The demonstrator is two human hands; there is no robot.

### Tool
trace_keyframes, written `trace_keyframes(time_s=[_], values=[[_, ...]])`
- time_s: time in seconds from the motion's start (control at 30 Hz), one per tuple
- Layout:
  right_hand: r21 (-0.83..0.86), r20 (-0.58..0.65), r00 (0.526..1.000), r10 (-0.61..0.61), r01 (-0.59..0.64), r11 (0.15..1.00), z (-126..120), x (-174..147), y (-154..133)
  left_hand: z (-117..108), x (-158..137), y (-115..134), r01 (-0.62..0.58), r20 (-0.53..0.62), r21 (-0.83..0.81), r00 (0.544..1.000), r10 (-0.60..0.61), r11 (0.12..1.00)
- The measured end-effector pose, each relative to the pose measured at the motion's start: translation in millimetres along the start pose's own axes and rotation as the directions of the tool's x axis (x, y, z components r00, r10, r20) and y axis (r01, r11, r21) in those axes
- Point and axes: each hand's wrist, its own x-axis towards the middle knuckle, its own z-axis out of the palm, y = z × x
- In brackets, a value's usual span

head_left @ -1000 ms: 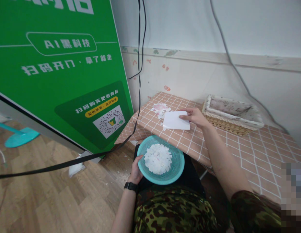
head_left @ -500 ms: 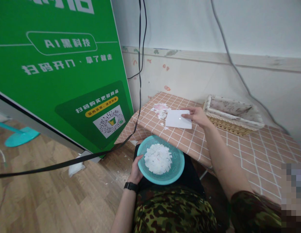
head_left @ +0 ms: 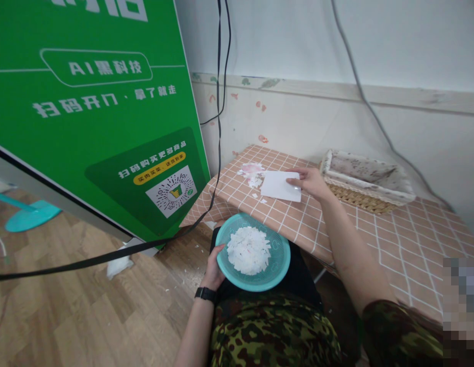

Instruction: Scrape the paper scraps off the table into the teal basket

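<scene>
My left hand (head_left: 214, 268) grips the left rim of a turquoise plastic colander (head_left: 279, 262), which rests on my lap below the table's edge. A heap of white paper scraps (head_left: 249, 250) fills its middle. Over the table, my right hand (head_left: 310, 182) pinches a white card (head_left: 279, 186) by its right side, thumb on top and fingers behind. Just left of the card lies a small pile of white and pinkish paper scraps (head_left: 252, 171), with a few loose bits in front of it. The card hides part of that pile's right edge.
A cloth-lined wicker basket (head_left: 369, 196) stands on the checked tablecloth (head_left: 397, 239) right of my hand. A green cabinet (head_left: 106, 127) rises at the left. A black strap (head_left: 145, 248) crosses in front of it. White scraps dot the wooden floor (head_left: 145, 316).
The card has tilted slightly, its left edge lifting a little and uncovering a loose scrap in front. My left hand and the colander have stayed in place.
</scene>
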Motion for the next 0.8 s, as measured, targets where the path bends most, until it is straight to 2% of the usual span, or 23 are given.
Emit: trace_keyframes(time_s=[0.1,0.2,0.33,0.4,0.63,0.8], values=[[0.013,-0.032,0.999,0.033,-0.033,0.999,-16,1,7,-1,1,0,-0.006,0.005,0.005,1.000,0.006,1.000],[0.059,-0.060,0.997,0.048,-0.045,0.997,-20,-1,6,-1,1,0,-0.013,0.004,0.012,1.000,0.013,1.000],[0.109,0.035,0.997,0.061,-0.065,0.992,-13,-2,-1,-2,2,-1,-0.022,-0.017,0.015,1.000,0.022,1.000],[0.082,0.041,0.997,0.070,-0.073,0.994,-15,-2,-1,-3,2,-1,-0.023,-0.005,0.010,1.000,0.023,1.000],[-0.008,-0.139,0.987,0.085,-0.087,0.996,-39,-1,11,-7,4,-3,-0.034,-0.004,0.013,0.999,0.034,0.999],[-0.020,-0.059,0.997,0.052,-0.054,0.998,-35,0,11,-5,4,-3,-0.021,0.008,0.035,1.000,0.021,0.999]])
